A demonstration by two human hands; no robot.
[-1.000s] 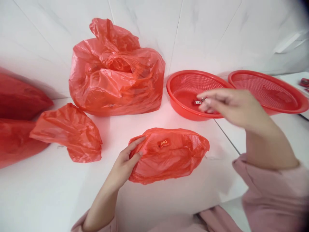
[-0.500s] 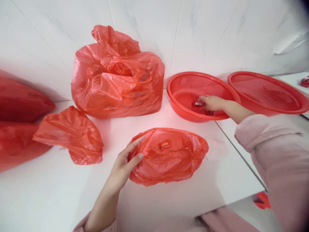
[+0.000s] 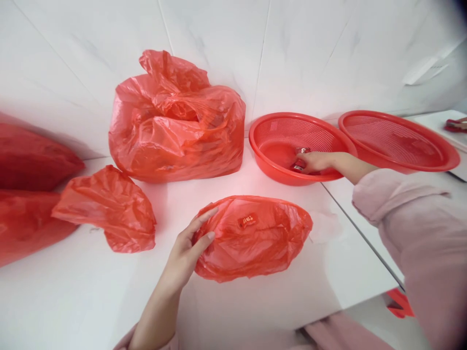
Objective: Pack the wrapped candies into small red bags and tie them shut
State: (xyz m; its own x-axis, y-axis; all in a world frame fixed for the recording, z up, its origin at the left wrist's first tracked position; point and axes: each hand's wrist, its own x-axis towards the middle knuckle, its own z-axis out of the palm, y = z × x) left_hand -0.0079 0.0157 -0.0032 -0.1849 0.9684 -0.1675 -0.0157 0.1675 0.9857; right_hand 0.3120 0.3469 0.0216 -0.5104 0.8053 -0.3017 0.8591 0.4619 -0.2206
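Note:
An open red plastic bag [image 3: 255,253] lies on the white table with a small red packet [image 3: 247,220] inside. My left hand [image 3: 189,243] grips the bag's left rim, its thumb inside the mouth. Farther back on the right, my right hand [image 3: 316,162] reaches into a red perforated basket [image 3: 272,167]. Its fingers are closed around small dark red packets [image 3: 299,165] near the basket's bottom; the fingertips are partly hidden.
A big bulging red bag [image 3: 175,141] leans at the wall. Left are a small crumpled bag [image 3: 109,209] and two full red bags [image 3: 29,218]. Another red basket [image 3: 397,141] stands at the right. A gap [image 3: 357,231] runs between the tables.
My right hand has shifted slightly within the basket, and more of the packets shows beside its fingers. My left hand keeps its hold on the bag. The view has tilted slightly.

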